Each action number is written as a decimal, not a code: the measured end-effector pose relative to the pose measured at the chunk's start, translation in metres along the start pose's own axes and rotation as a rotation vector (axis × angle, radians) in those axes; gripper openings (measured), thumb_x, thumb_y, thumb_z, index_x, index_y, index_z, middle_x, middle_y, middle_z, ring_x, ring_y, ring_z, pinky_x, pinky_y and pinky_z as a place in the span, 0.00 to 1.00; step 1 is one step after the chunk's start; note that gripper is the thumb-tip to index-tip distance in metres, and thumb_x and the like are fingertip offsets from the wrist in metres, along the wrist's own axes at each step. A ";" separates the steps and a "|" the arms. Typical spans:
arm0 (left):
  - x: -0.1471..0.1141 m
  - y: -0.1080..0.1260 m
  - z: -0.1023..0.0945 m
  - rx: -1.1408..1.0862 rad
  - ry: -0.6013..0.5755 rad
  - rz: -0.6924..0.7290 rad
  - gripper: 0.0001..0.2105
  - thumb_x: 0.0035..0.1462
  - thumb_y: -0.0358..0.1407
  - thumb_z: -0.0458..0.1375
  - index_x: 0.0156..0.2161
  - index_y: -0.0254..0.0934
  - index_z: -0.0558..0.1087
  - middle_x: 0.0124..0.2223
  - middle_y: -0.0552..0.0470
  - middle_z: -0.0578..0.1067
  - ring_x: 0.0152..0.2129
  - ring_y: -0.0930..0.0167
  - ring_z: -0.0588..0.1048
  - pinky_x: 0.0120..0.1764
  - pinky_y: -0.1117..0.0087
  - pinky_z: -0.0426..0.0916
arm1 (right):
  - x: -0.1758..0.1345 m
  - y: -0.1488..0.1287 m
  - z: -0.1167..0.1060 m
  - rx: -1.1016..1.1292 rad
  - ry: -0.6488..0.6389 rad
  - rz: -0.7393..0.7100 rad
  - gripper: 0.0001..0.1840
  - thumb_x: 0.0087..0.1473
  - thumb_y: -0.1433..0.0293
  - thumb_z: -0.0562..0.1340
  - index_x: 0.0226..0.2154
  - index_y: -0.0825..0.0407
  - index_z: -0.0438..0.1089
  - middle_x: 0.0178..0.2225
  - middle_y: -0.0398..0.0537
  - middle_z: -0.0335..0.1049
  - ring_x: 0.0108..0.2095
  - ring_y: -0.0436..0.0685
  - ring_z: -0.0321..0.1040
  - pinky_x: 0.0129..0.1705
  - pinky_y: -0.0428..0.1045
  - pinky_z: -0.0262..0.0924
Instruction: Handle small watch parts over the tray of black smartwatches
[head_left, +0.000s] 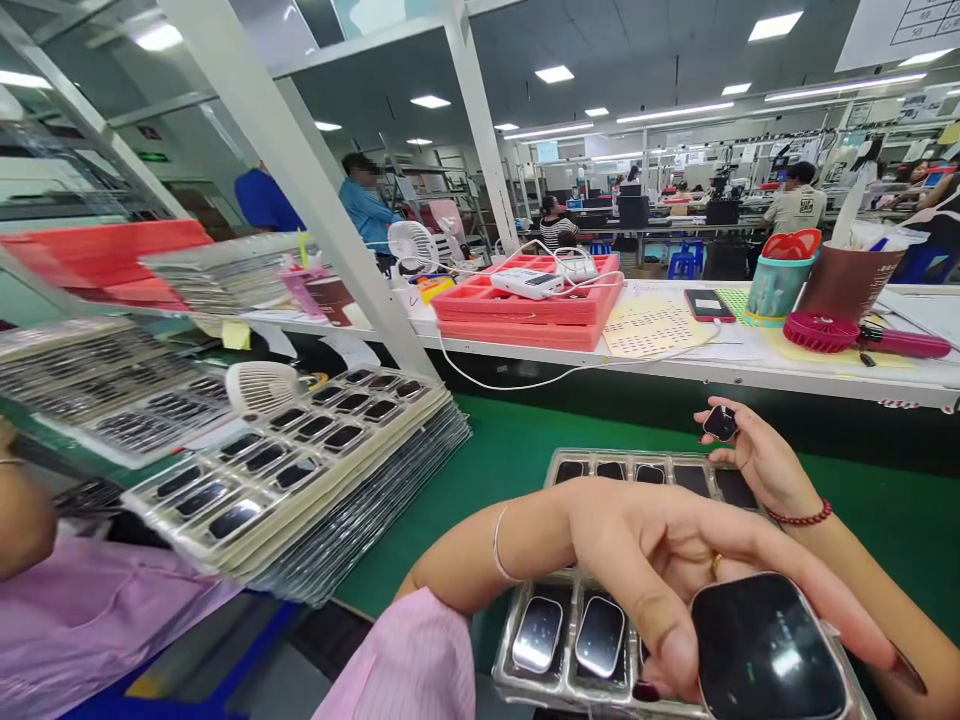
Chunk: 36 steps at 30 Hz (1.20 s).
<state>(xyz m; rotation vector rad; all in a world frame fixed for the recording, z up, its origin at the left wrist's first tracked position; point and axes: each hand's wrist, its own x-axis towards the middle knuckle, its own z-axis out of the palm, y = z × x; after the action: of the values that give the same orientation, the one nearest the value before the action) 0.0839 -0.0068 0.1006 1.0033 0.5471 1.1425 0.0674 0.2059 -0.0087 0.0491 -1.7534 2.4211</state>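
My left hand [637,525], with a silver bangle, reaches across close to the camera. Its thumb and fingers grip a square watch case [769,650] with a dark, glossy face. Farther back, my right hand [772,455], wearing red beads, pinches a second, smaller-looking dark watch piece [721,423] at the fingertips. Beneath both hands lies a clear plastic tray [536,688] with watch cases in its compartments. Two silver-edged ones, a left case [538,634] and a right case [601,636], show at the front. My left arm and hand hide the tray's middle.
A tall stack of trays [367,510] filled with watch cases stands left on the green mat [480,440]. Behind it is a white fan [262,388]. The shelf [517,372] carries red foam trays [525,330], a phone [707,305] and cups. A co-worker's pink sleeve [97,630] is at left.
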 end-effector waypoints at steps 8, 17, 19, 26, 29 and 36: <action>-0.014 0.004 -0.024 0.274 0.495 0.257 0.27 0.44 0.26 0.66 0.51 0.38 0.67 0.40 0.49 0.76 0.29 0.71 0.78 0.30 0.74 0.70 | -0.001 -0.003 0.006 -0.086 0.004 0.037 0.20 0.46 0.69 0.67 0.44 0.46 0.69 0.43 0.48 0.75 0.35 0.55 0.71 0.30 0.48 0.70; -0.016 -0.026 -0.107 0.647 1.283 0.211 0.15 0.51 0.30 0.59 0.46 0.32 0.69 0.36 0.49 0.75 0.23 0.77 0.73 0.24 0.77 0.61 | 0.001 -0.003 0.007 -0.192 -0.030 -0.004 0.29 0.45 0.71 0.65 0.51 0.49 0.65 0.46 0.50 0.74 0.31 0.49 0.71 0.31 0.46 0.70; -0.013 -0.029 -0.105 0.666 1.264 0.214 0.14 0.49 0.27 0.58 0.44 0.33 0.69 0.35 0.51 0.75 0.24 0.77 0.73 0.27 0.76 0.65 | 0.001 -0.003 0.007 -0.220 -0.048 -0.036 0.27 0.45 0.71 0.64 0.51 0.50 0.66 0.45 0.50 0.75 0.31 0.49 0.70 0.30 0.46 0.69; -0.012 -0.033 -0.108 0.673 1.239 0.196 0.22 0.43 0.21 0.55 0.47 0.35 0.68 0.41 0.50 0.75 0.31 0.73 0.76 0.30 0.75 0.67 | 0.002 0.000 0.007 -0.242 -0.088 -0.101 0.31 0.41 0.77 0.60 0.51 0.49 0.66 0.46 0.50 0.74 0.35 0.52 0.72 0.33 0.48 0.71; -0.014 -0.033 -0.109 0.667 1.234 0.200 0.19 0.49 0.26 0.57 0.48 0.34 0.67 0.42 0.48 0.75 0.30 0.72 0.76 0.26 0.77 0.64 | 0.001 -0.001 0.006 -0.247 -0.063 -0.098 0.27 0.45 0.73 0.63 0.51 0.49 0.67 0.44 0.49 0.75 0.35 0.52 0.72 0.31 0.46 0.70; -0.013 -0.030 -0.109 0.688 1.191 0.200 0.13 0.55 0.36 0.58 0.45 0.34 0.72 0.37 0.50 0.76 0.26 0.75 0.74 0.24 0.77 0.64 | 0.002 -0.002 0.008 -0.238 -0.027 -0.097 0.18 0.50 0.64 0.66 0.45 0.51 0.71 0.35 0.46 0.76 0.24 0.48 0.68 0.23 0.43 0.63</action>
<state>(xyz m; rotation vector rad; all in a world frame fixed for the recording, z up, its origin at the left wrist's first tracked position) 0.0067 0.0194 0.0213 0.8520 1.9151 1.7399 0.0648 0.1994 -0.0046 0.1372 -1.9889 2.1395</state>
